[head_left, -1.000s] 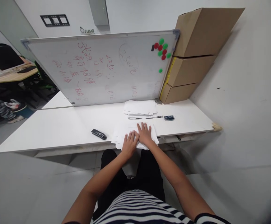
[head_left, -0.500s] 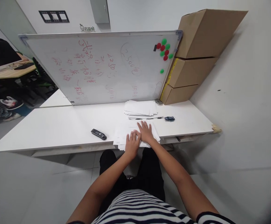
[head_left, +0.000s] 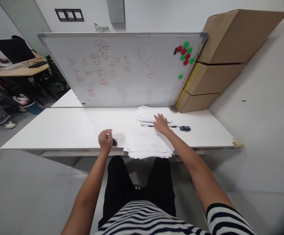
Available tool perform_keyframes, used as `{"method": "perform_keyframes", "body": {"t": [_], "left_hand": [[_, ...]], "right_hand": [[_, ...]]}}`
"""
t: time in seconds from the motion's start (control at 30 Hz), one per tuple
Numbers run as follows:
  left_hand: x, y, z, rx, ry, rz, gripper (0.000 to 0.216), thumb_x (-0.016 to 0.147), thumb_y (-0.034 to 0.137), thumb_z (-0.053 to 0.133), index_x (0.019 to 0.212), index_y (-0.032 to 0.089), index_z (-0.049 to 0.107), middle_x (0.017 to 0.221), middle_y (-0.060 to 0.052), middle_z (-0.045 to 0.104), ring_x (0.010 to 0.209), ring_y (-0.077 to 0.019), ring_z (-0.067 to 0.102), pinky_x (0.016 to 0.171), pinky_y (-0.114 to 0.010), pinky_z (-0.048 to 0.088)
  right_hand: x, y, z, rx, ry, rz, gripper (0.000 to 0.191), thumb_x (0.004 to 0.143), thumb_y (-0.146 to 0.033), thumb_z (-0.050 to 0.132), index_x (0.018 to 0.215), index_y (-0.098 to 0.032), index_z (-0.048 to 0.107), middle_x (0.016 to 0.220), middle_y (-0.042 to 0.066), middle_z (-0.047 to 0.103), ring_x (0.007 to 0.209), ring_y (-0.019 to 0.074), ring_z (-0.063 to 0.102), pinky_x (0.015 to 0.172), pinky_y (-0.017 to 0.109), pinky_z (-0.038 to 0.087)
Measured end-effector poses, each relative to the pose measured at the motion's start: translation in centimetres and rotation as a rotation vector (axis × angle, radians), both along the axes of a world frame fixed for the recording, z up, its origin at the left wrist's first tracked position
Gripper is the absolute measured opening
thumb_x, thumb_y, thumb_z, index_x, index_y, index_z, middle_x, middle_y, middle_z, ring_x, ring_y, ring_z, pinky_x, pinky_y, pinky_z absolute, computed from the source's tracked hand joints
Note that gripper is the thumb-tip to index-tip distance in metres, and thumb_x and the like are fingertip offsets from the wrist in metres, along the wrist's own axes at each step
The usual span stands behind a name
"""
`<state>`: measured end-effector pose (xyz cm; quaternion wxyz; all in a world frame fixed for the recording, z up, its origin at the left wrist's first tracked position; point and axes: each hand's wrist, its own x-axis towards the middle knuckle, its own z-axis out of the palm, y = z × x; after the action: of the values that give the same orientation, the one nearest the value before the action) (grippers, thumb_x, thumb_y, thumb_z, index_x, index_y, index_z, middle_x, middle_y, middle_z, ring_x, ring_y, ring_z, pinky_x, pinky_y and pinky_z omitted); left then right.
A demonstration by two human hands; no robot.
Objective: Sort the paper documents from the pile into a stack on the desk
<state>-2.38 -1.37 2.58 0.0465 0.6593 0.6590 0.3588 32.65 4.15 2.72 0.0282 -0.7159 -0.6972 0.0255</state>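
Well, there's plenty of bare room on the long white desk [head_left: 58, 127] to the left, all the way to its far left end, while the back is walled off by a big whiteboard with red writing [head_left: 122, 68] leaning upright and, at the right rear, a stack of brown cardboard boxes [head_left: 230, 49]. The left hand [head_left: 105, 138] sits close to the desk's front edge, on top of a small black stapler [head_left: 113, 142]. Only the stapler's right end shows past the fingers. Its long axis runs roughly along the front edge, and the visible end points right toward the near loose pile of white paper sheets [head_left: 149, 145], which lies just beside it and hangs a little over the edge. The grip there is curled down over the stapler's left part, with the stapler under the palm and fingers, but I cannot tell whether the fingers have actually closed on it. The right hand [head_left: 161, 123] is stretched farther back. Its grip is open and flat with the fingers spread, holding nothing and resting at the near edge of a second, squarer stack of white paper [head_left: 149, 112]. A thin dark pen [head_left: 172, 126] and a small dark blue object [head_left: 185, 128] lie just to its right.
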Motion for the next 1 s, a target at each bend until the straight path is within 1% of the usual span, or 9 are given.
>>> {"method": "perform_keyframes", "body": {"t": [0.07, 0.13, 0.2, 0.27, 0.43, 0.53, 0.67, 0.9, 1.0], "left_hand": [[-2.6, 2.2, -1.2, -0.033, -0.11, 0.233, 0.048, 0.097, 0.036, 0.016, 0.11, 0.017, 0.059, 0.117, -0.012, 0.064, 0.115, -0.0208, 0.055, 0.098, -0.037, 0.041], [-4.2, 3.7, -2.2, -0.126, -0.135, 0.311, 0.048, 0.096, 0.04, 0.019, 0.108, 0.018, 0.06, 0.114, -0.012, 0.065, 0.111, -0.0225, 0.057, 0.095, -0.038, 0.042], [-4.9, 4.7, -3.1, -0.218, -0.101, 0.292, 0.048, 0.095, 0.044, 0.022, 0.105, 0.019, 0.062, 0.111, -0.012, 0.067, 0.109, -0.0255, 0.058, 0.095, -0.041, 0.04], [-5.1, 5.3, -3.7, -0.248, -0.074, 0.275, 0.049, 0.095, 0.046, 0.023, 0.103, 0.019, 0.063, 0.109, -0.013, 0.067, 0.109, -0.0281, 0.058, 0.095, -0.044, 0.038], [-5.3, 5.9, -4.7, -0.18, -0.179, 0.283, 0.052, 0.097, 0.045, 0.018, 0.105, 0.021, 0.063, 0.107, -0.009, 0.069, 0.108, -0.0256, 0.059, 0.097, -0.042, 0.036], [-5.5, 5.9, -4.9, -0.176, -0.216, 0.263, 0.05, 0.097, 0.045, 0.019, 0.104, 0.022, 0.063, 0.107, -0.007, 0.07, 0.108, -0.024, 0.059, 0.1, -0.041, 0.034], [-5.5, 5.9, -4.9, -0.186, -0.241, 0.261, 0.05, 0.097, 0.046, 0.019, 0.103, 0.023, 0.063, 0.108, -0.006, 0.07, 0.109, -0.0248, 0.059, 0.101, -0.043, 0.031], [-5.5, 5.8, -4.9, -0.165, -0.282, 0.251, 0.051, 0.096, 0.048, 0.019, 0.104, 0.023, 0.063, 0.105, -0.005, 0.071, 0.106, -0.0234, 0.06, 0.102, -0.042, 0.031], [-5.5, 5.8, -4.9, -0.161, -0.315, 0.242, 0.05, 0.096, 0.047, 0.019, 0.105, 0.023, 0.063, 0.103, -0.004, 0.072, 0.103, -0.0212, 0.062, 0.101, -0.04, 0.032]], "right_hand": [[0.4, 1.9, -0.4, -0.059, -0.094, 0.056, 0.055, 0.098, -0.034, 0.03, 0.149, -0.016, 0.021, 0.156, 0.018, 0.019, 0.144, 0.0314, 0.016, 0.11, 0.05, 0.021], [0.7, 3.2, -1.1, -0.122, -0.151, 0.104, 0.054, 0.096, -0.026, 0.036, 0.147, -0.013, 0.027, 0.151, 0.022, 0.03, 0.138, 0.0315, 0.031, 0.106, 0.047, 0.03], [1.0, 3.9, -1.7, -0.16, -0.175, 0.143, 0.055, 0.091, -0.015, 0.042, 0.145, -0.012, 0.032, 0.144, 0.024, 0.04, 0.129, 0.0299, 0.045, 0.099, 0.042, 0.038], [1.5, 4.4, -1.9, -0.186, -0.201, 0.177, 0.058, 0.086, -0.008, 0.045, 0.144, -0.012, 0.034, 0.139, 0.024, 0.046, 0.12, 0.0288, 0.053, 0.094, 0.038, 0.042], [2.4, 5.0, -1.4, -0.204, -0.24, 0.236, 0.049, 0.086, -0.003, 0.04, 0.133, -0.014, 0.048, 0.129, 0.018, 0.058, 0.114, 0.0253, 0.058, 0.09, 0.032, 0.044], [2.4, 5.2, -1.1, -0.192, -0.264, 0.217, 0.043, 0.085, -0.004, 0.041, 0.124, -0.012, 0.056, 0.116, 0.019, 0.065, 0.106, 0.0266, 0.062, 0.084, 0.032, 0.045], [2.0, 5.4, -0.9, -0.176, -0.276, 0.181, 0.036, 0.084, -0.006, 0.044, 0.115, -0.011, 0.061, 0.104, 0.018, 0.068, 0.098, 0.0271, 0.065, 0.078, 0.031, 0.045], [2.0, 5.3, -0.8, -0.122, -0.2, 0.141, 0.029, 0.086, -0.007, 0.044, 0.109, -0.007, 0.062, 0.099, 0.021, 0.068, 0.094, 0.027, 0.065, 0.077, 0.031, 0.043], [2.5, 5.3, -0.6, -0.078, -0.125, 0.136, 0.026, 0.09, -0.016, 0.045, 0.107, -0.009, 0.063, 0.1, 0.021, 0.068, 0.095, 0.0265, 0.064, 0.078, 0.031, 0.041]]}}
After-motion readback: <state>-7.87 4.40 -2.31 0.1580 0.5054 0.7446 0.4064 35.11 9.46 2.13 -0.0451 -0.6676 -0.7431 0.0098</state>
